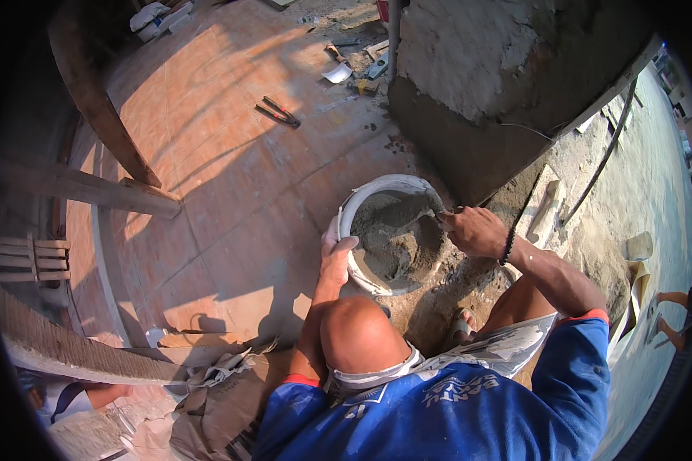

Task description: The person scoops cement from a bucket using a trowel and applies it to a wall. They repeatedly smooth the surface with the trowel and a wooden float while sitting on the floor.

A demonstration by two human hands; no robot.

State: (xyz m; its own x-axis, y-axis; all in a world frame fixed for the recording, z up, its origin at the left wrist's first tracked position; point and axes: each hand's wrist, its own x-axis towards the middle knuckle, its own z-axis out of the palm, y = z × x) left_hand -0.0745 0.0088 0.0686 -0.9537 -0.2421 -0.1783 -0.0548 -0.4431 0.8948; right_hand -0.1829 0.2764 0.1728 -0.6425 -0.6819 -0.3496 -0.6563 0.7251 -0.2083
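Observation:
Between my knees and the wall corner stands a round white bucket (352, 202), its rim smeared with cement. Wet grey mortar (396, 250) lies inside, with a browner, sandier lump near the middle. At the left side, my left hand (336, 253) is closed on the rim, thumb over the outer wall. My right hand (473, 230), with a dark beaded bracelet at the wrist, grips a trowel (430, 214) at the right of the bucket. The trowel's handle is mostly hidden in my fist, and its metal end reaches over the mortar.
Pincers (277, 113) lie on the dusty tiled floor (231, 192). Several tools rest near the plastered wall (469, 146), which rises just beyond the bucket. Timber posts (104, 115) stand at left. A torn paper sack (215, 407) lies beside me; another person's hand (673, 300) shows far right.

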